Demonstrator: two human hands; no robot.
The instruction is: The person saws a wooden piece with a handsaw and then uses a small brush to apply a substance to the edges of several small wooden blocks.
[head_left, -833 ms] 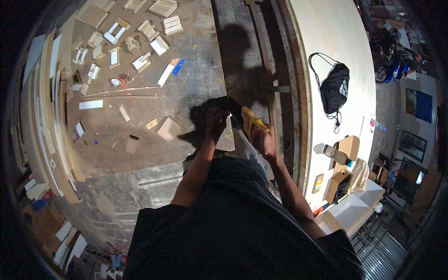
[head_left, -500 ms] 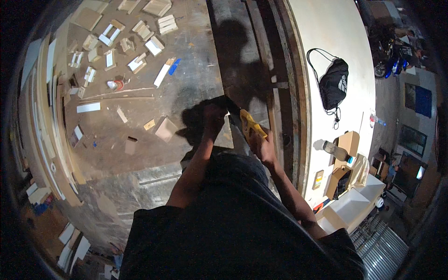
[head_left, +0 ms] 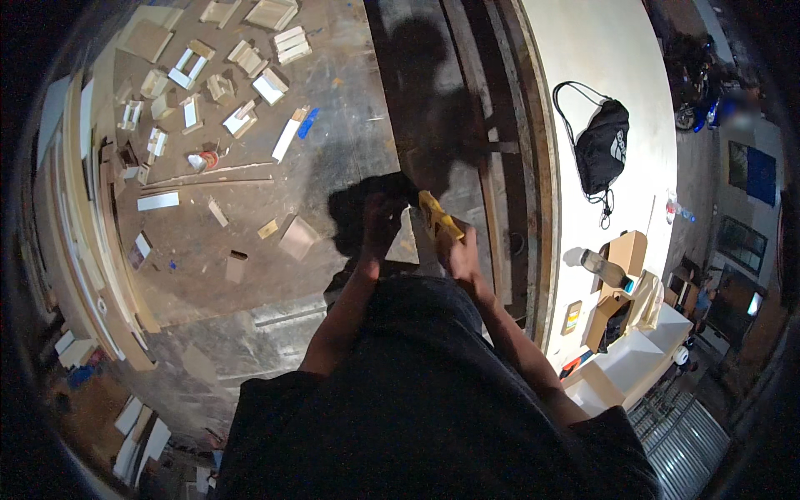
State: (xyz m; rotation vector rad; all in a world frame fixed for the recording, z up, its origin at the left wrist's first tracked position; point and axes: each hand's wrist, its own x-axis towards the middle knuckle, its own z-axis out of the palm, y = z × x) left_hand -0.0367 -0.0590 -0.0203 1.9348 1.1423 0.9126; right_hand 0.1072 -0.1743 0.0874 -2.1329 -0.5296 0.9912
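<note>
Both your hands work close in: your right hand has its fingers wrapped around a yellow-handled handsaw at the edge of the bench. It should feel light and stiff, best held by that handle. Your left hand meets a pale board (too shadowed to tell its fingers' grasp). Wooden blocks lie farther off.
</note>
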